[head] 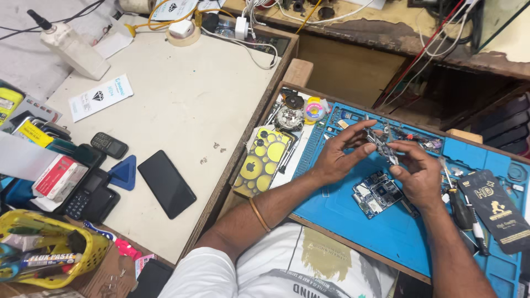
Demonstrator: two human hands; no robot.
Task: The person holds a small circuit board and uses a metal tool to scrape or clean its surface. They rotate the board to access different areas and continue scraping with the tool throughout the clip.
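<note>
Both hands meet over the blue repair mat (353, 221). My left hand (341, 154) and my right hand (417, 171) together pinch a small metal-grey part (385, 148) between their fingertips, held just above the mat. Below the hands lies an opened phone circuit board (377, 193) flat on the mat. A yellow phone case with round patterns (262, 161) rests left of my left wrist. I wear a thin bangle on the left forearm.
A black phone (166, 183), a blue triangular pick (125, 173) and keypad phones (91, 196) lie on the white table. A yellow basket of tubes (47, 248) sits front left. A black flat package (492, 209) and screwdrivers (459, 207) lie right.
</note>
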